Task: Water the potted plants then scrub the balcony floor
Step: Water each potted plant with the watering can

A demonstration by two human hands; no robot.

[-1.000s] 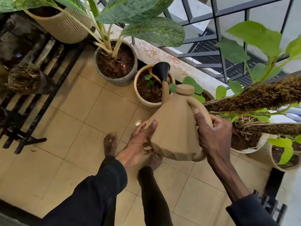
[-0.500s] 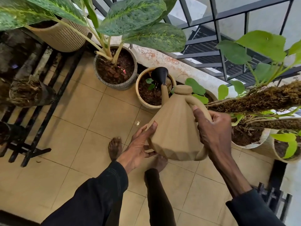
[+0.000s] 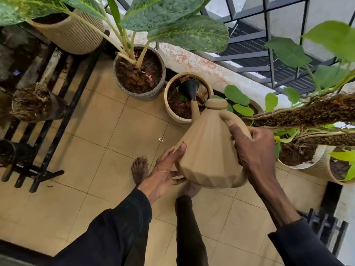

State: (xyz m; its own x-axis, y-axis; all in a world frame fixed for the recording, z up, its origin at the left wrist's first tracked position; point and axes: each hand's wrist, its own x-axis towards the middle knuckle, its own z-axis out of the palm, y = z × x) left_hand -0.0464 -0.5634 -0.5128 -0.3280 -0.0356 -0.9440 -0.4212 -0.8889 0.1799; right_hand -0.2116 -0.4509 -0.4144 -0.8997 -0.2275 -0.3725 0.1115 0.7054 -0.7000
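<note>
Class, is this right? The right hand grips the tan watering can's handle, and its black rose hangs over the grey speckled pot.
No: the head view shows the black rose over the small tan pot. The right hand does grip the handle of the watering can.

Two hands, one grip.
The right hand curls round the handle of the watering can; the left hand, below-left of that grip, presses with spread, straight fingers.

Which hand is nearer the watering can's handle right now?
Right. The right hand holds the handle; the left hand rests on the lower side of the watering can, across its body from the handle.
</note>
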